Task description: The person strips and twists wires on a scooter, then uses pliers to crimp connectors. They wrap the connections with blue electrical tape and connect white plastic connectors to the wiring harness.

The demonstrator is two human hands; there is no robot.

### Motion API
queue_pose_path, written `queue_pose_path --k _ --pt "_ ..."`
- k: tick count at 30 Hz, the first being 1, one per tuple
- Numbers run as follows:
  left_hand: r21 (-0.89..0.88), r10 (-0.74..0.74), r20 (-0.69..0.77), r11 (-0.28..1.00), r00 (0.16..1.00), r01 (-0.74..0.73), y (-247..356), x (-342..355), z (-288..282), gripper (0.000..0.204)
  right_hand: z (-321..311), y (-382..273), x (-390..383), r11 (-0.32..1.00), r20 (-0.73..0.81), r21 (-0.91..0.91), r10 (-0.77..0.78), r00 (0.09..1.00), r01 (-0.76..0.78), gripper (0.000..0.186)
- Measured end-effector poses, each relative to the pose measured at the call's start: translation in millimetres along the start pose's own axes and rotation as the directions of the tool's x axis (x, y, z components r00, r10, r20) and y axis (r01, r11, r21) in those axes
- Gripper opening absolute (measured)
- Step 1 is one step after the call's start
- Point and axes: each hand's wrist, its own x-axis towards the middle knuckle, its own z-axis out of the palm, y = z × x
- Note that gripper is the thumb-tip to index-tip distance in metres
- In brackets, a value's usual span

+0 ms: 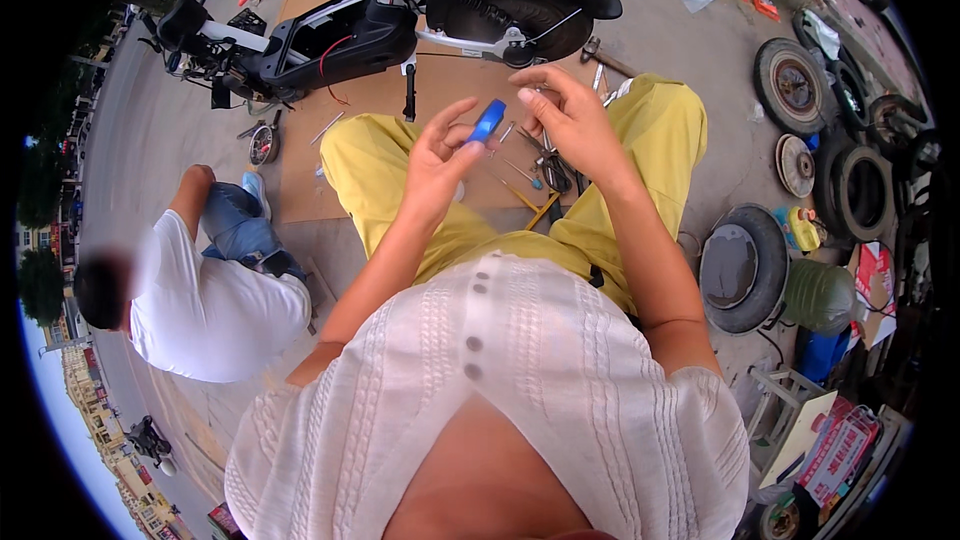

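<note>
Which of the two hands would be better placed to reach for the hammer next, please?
The right hand, I'd judge: it appears nearer the hammer in this view, while the left hand is holding a small blue object. Whether the right one holds anything small is hard to tell.

Cardboard (brown) carries scattered hand tools.

Even outdoor daylight, soft shadows, heavy fisheye bending (buildings tilt at lower left), black corners

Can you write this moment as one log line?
left hand: holding blue object | right hand: beside it, contents unclear | scooter: ahead
</note>
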Motion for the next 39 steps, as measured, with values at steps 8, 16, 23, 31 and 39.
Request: queue_pose_path --k 8,16,23,31,39 --pt "0.172 0.178 -0.148 0.973 0.973 -0.152 14 -4 13 0.061 30 -9 -16 0.937 -0.032 -0.230 -0.278 0.960 0.264 0.026" --pt "0.566 0.340 -0.113 0.794 0.934 -0.220 6 -2 7 0.062 44 4 -14 0.781 -0.097 -0.426 -0.542 0.835 0.457 0.024" --pt "0.729 0.484 0.000 0.599 0.875 -0.332 9 0 4 0.059 43 -10 -20 0.956 -0.127 -0.238 -0.203 0.971 0.169 0.015" --pt "0.786 0.516 0.181 0.436 0.837 -0.438 9 1 -2 0.060 37 -2 -14 0.933 -0.057 -0.336 -0.157 0.986 0.129 0.014" --pt "0.791 0.505 0.189 0.430 0.842 -0.435 8 -2 -9 0.067 40 -4 -17 0.937 -0.052 -0.341 -0.098 0.994 0.075 0.017"
